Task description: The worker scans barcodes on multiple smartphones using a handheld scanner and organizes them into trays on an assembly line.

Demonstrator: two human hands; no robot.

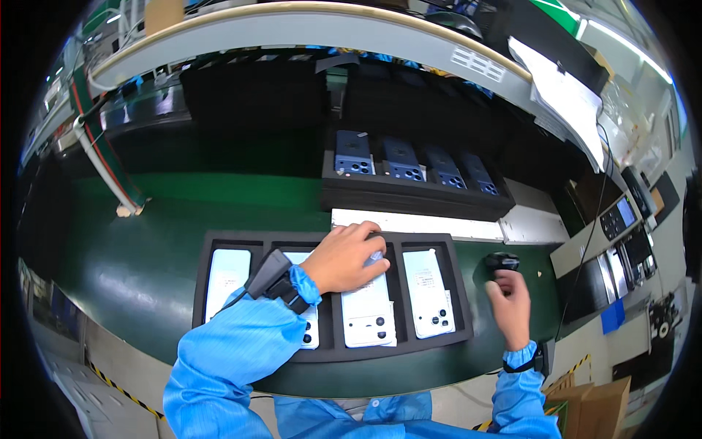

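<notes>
A black foam tray (pixel 333 353) lies before me, holding several pale phones face down in separate slots. My left hand (pixel 345 257) is over the upper end of the third phone (pixel 365 314) from the left, fingers bent round a small dark thing that they mostly hide. My left forearm covers much of the second phone (pixel 310 331). Uncovered are the leftmost phone (pixel 228 274) and the rightmost phone (pixel 426 293), which has a small printed label. Right of the tray, my right hand (pixel 510 304) is curled just below a small black object (pixel 502 260); its contents are hidden.
Behind the tray, a stack of black foam trays (pixel 409 199) holds several dark blue phones (pixel 401 159). A white strip (pixel 417 224) lies between. A grey shelf (pixel 292 33) crosses above, with papers (pixel 559 91) hanging at its right. A device with a small screen (pixel 620 217) stands far right.
</notes>
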